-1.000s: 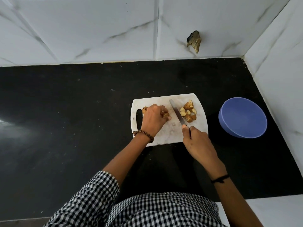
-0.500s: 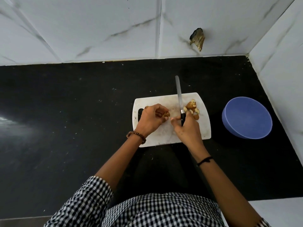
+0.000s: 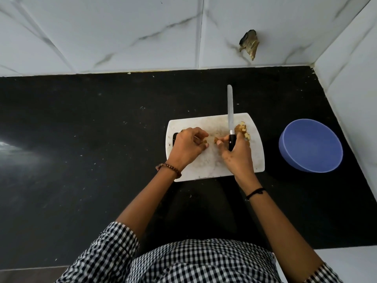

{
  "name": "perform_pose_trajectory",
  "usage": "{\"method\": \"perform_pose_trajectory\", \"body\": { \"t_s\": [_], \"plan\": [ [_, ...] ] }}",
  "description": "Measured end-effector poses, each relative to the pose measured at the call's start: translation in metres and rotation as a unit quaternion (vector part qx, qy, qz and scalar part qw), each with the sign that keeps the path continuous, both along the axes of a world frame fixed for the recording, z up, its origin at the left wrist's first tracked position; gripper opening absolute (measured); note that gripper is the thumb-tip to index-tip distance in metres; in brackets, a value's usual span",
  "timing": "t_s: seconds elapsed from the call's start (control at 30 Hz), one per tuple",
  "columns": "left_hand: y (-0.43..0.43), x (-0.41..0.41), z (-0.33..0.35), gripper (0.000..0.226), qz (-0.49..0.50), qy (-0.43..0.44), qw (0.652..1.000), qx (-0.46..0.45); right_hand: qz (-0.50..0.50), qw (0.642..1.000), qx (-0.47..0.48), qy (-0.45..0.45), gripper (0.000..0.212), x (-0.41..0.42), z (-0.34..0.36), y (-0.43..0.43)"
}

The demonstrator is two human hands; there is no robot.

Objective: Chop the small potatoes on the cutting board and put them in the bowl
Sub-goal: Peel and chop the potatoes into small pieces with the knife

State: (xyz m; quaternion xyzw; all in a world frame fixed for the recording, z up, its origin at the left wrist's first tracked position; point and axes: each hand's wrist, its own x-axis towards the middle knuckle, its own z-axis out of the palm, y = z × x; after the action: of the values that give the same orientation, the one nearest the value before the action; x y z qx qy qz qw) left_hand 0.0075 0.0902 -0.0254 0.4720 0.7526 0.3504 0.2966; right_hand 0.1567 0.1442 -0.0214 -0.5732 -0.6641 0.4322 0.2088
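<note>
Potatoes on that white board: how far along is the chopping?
Done: a pile of chopped pieces lies at the right end of the cutting board. In hand: the right hand grips the knife, blade pointing away, while the left hand pinches a potato piece mid-board. Left: the blue bowl shows nothing inside, so all pieces await transfer.
</note>
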Motion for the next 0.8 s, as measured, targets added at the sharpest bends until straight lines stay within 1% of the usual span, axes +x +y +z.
{"method": "perform_pose_trajectory", "body": {
  "t_s": [0.1, 0.17, 0.27, 0.4, 0.5, 0.63, 0.7, 0.8],
  "plan": [
    [0.002, 0.003, -0.002, 0.032, -0.009, 0.087, 0.996, -0.010, 0.033, 0.998, 0.043, -0.042, 0.033, 0.003, 0.000, 0.002],
    [0.003, 0.005, -0.002, 0.038, -0.010, 0.111, 0.994, -0.014, 0.051, 0.995, 0.059, -0.063, 0.040, 0.003, -0.001, 0.003],
    [0.003, 0.007, -0.002, 0.044, -0.016, 0.142, 0.990, -0.012, 0.069, 0.993, 0.061, -0.078, 0.036, 0.003, -0.001, 0.006],
    [0.005, 0.010, -0.001, 0.038, -0.050, 0.196, 0.979, 0.017, 0.085, 0.991, 0.055, -0.085, 0.030, 0.003, 0.002, 0.009],
    [0.008, 0.012, -0.002, 0.031, -0.078, 0.225, 0.971, 0.018, 0.092, 0.991, 0.057, -0.081, 0.026, 0.005, 0.001, 0.012],
    [0.012, 0.014, -0.003, 0.019, -0.057, 0.224, 0.973, 0.011, 0.085, 0.992, 0.069, -0.068, 0.025, 0.011, 0.000, 0.010],
    [0.012, 0.015, -0.004, 0.017, -0.054, 0.226, 0.973, 0.007, 0.080, 0.992, 0.070, -0.065, 0.030, 0.013, 0.000, 0.006],
    [0.012, 0.018, -0.007, 0.016, -0.056, 0.231, 0.971, -0.002, 0.072, 0.992, 0.075, -0.068, 0.029, 0.014, -0.002, -0.001]
  ]
}}
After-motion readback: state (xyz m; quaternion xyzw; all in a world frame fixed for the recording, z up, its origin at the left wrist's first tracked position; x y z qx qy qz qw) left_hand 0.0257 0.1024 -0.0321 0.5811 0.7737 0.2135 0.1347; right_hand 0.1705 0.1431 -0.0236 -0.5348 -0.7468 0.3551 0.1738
